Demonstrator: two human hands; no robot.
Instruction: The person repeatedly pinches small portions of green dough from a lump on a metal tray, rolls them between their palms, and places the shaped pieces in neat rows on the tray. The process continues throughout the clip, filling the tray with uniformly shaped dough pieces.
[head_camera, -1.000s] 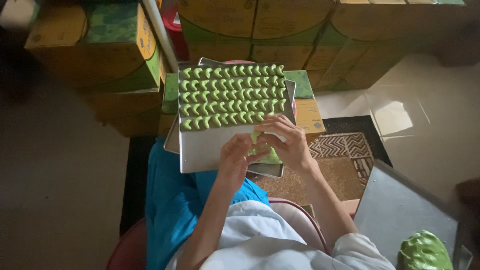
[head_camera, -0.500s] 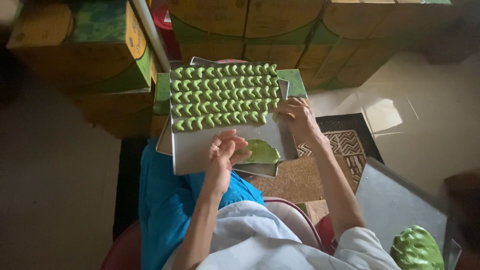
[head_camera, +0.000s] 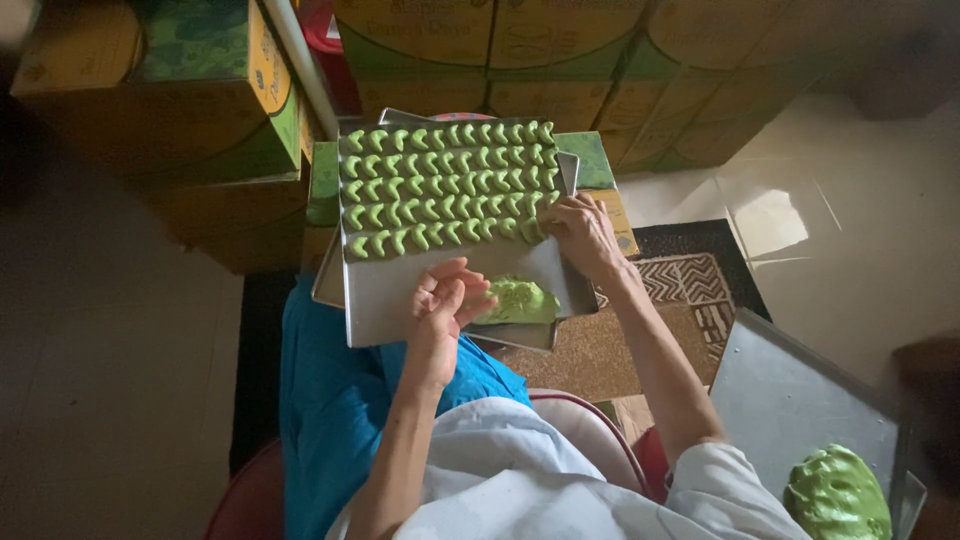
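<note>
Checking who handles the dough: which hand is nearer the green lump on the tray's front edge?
Left. The left hand touches the green dough lump; the right hand rests farther up at the shaped pieces.
</note>
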